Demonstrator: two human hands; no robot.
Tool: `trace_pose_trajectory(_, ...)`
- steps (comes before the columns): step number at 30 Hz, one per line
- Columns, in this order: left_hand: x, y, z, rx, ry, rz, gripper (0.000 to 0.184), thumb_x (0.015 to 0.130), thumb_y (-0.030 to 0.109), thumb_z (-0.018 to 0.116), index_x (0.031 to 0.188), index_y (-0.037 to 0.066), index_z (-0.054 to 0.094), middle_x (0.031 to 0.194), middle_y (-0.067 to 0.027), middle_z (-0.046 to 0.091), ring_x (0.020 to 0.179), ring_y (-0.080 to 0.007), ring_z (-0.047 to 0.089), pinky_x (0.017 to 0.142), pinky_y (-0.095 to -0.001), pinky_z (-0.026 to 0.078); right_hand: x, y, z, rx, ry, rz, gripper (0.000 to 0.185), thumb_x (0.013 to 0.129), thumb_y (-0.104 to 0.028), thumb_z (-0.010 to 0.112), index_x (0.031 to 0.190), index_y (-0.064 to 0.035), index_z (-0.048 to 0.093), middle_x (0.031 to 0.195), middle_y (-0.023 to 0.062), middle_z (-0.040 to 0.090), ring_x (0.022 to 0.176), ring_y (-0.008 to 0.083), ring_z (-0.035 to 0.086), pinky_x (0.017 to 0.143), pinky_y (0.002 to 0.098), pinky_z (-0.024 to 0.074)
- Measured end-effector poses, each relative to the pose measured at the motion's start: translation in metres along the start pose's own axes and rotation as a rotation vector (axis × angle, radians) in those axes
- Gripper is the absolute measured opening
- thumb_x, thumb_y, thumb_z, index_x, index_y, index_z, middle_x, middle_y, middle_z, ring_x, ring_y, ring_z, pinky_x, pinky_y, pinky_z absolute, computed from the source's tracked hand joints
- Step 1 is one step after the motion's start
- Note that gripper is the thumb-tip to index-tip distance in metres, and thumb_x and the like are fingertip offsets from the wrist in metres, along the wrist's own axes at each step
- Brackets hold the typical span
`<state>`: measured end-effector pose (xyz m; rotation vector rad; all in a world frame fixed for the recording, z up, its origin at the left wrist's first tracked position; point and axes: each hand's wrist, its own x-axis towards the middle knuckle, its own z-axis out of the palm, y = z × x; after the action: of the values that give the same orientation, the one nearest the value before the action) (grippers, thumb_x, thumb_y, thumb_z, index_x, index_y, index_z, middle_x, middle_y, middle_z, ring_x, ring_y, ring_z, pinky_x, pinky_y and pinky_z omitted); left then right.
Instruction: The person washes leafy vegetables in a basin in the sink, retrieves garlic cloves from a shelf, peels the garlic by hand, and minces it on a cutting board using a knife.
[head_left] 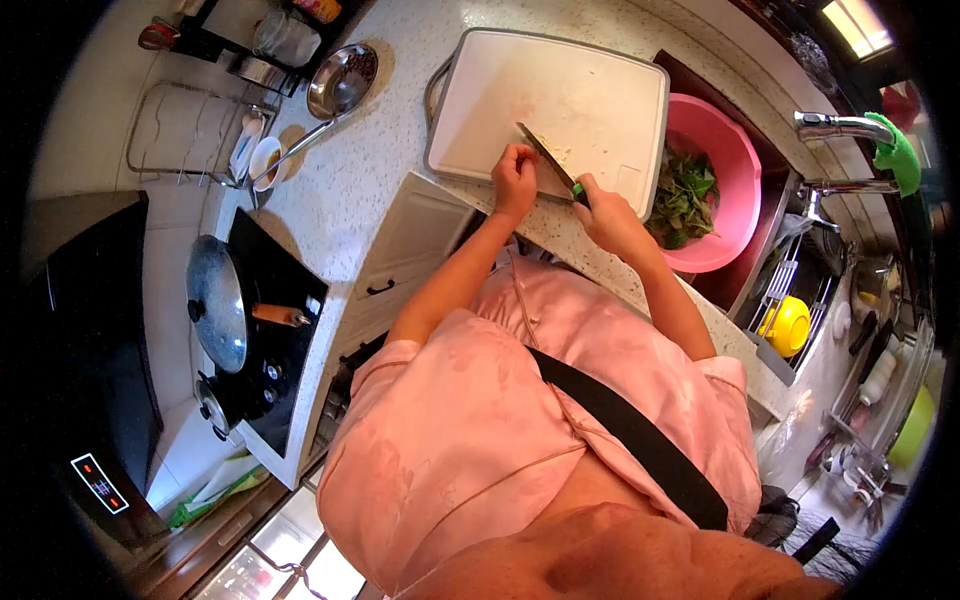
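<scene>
A white cutting board (590, 85) with a grey rim lies on the speckled counter. Small pale chopped bits (556, 150) are on it, beside the blade of a knife (545, 155). My right hand (607, 215) is wrapped round the knife's green and black handle at the board's near edge. Left of the blade, my left hand (514, 182) is closed over the near edge of the board, its fingers curled; whatever they may hold is hidden. To the right of the board, a pink basin (738, 185) contains green leaves (685, 195).
A metal bowl (343, 82) and a small white cup (265, 163) with a long utensil stand left. A lidded pan (218, 305) sits on the black stove (290, 340). At right are a faucet (845, 127) and a yellow bowl (788, 326) in a rack.
</scene>
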<state>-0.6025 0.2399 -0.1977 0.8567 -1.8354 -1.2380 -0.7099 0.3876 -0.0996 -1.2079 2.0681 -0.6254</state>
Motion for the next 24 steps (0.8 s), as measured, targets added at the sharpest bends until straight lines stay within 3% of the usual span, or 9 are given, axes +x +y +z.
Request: trace_pose_trajectory(24, -0.001, 0.005, -0.002, -0.075, -0.018, -0.048, 0.003, 0.086, 0.000, 0.051, 0.086, 0.002, 0.054, 0.073, -0.0014, 0.056, 0.067, -0.0097, 0.051, 0.063, -0.0245, 0.043, 0.003, -0.006, -0.001, -0.052, -0.025, -0.025, 0.028, 0.089, -0.017, 0.055, 0.110, -0.0052, 0.040, 0.085, 0.0302, 0.060, 0.084, 0.0488, 0.057, 0.072, 0.0538, 0.0434)
